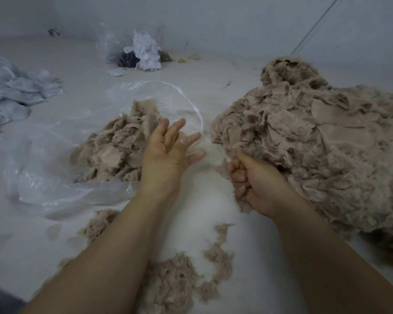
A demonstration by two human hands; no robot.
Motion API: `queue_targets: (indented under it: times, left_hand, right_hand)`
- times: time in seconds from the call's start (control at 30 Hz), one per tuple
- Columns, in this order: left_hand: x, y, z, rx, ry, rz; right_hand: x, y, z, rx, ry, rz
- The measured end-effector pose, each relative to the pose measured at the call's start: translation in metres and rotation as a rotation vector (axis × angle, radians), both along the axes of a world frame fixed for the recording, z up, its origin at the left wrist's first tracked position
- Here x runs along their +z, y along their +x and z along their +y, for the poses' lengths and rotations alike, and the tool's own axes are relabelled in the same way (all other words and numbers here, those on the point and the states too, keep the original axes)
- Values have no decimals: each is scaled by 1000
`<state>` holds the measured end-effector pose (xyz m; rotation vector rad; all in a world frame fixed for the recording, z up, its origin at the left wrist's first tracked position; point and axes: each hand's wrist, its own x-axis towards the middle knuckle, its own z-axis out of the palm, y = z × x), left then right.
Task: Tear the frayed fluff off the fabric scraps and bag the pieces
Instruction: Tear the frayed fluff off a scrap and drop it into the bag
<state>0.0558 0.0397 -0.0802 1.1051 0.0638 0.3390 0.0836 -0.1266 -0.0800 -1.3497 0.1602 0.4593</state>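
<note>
Beside the clear bag: we take this wide, crinkled plastic bag (55, 177), lying open on the pale floor (213, 211), as our landmark.
Writing: we can read no label or print anywhere.
Bagged pieces (118, 146): inside the bag's mouth, a low mound of beige-pink scraps, some flat and smooth, some shaggy at the edges.
Left hand (168, 150): we hold it released at the bag's mouth, fingers straight and spread, gripping nothing.
Right hand (252, 182): right of the bag, we keep it clenched round a tuft of fuzzy scrap (225, 168), thumb raised.
Scrap pile (315, 150): right of the bag, a large rumpled heap of the same beige fabric, fibrous and ragged.
Loose fluff (179, 273): nearer us than the bag, wispy clumps strewn between our forearms.
Second bag (136, 48): far beyond the bag, clear plastic holding white and dark shreds.
Grey-white cloth (14, 91): left of the bag, soft folded heaps.
</note>
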Motion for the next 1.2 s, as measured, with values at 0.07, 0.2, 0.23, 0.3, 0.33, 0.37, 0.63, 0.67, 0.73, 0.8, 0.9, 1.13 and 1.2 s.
queue_targets:
  times: [0.07,0.2,0.23,0.3,0.33,0.37,0.63,0.67,0.73,0.8,0.9,1.13,1.2]
  left_hand:
    - [-8,1,-3,22,256,85]
    - [-17,-2,-18,-199,781,98]
    - [-17,-1,-21,-271,841,84]
    - [-15,5,-23,-366,1034,52]
    - [-13,7,-25,-397,1141,45]
    - [-12,8,-27,-423,1212,41]
    - [-22,0,-24,-258,947,182]
    - [-21,-1,-24,-233,897,206]
    - [-19,-1,-22,-188,789,248]
    - [-17,-3,-19,-140,728,259]
    - [-16,-7,-12,-84,675,206]
    - [-17,-10,7,-43,334,63]
    - [-17,-10,5,-98,344,79]
  right_hand:
    - [0,-1,0,-9,16,22]
    - [0,0,-1,7,23,33]
    - [0,0,-1,10,25,34]
    - [-1,0,-1,8,25,36]
    - [-1,1,-1,6,26,37]
    - [-1,1,-1,6,26,35]
    - [-1,-1,-1,-9,29,7]
    - [-1,-1,-1,-11,30,5]
    - [-1,-1,-1,-16,33,2]
    - [-1,-1,-2,-19,35,8]
    - [0,1,-3,-26,40,47]
    - [-5,5,-6,-13,-6,23]
    - [-7,5,-6,78,-61,-71]
